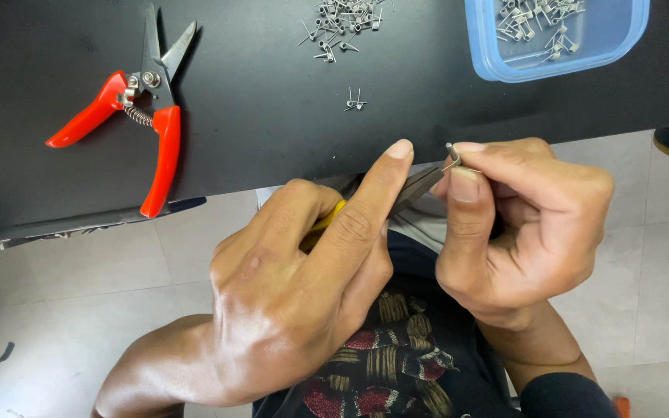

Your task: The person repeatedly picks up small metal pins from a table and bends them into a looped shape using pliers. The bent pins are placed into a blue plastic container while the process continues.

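Both hands work just off the black table's (272,93) near edge. Left hand (303,286) is closed around yellow-handled pliers (416,186), forefinger stretched along them. Right hand (520,224) pinches a small wire spring (452,157) at the pliers' tip. Red-handled snips (152,116) lie far left on the table, loose springs (342,19) and a blue tray (567,58) beyond.

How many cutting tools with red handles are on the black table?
1: the red-handled snips lie open at the left of the black table. The left hand holds a different, yellow-handled tool, mostly hidden.
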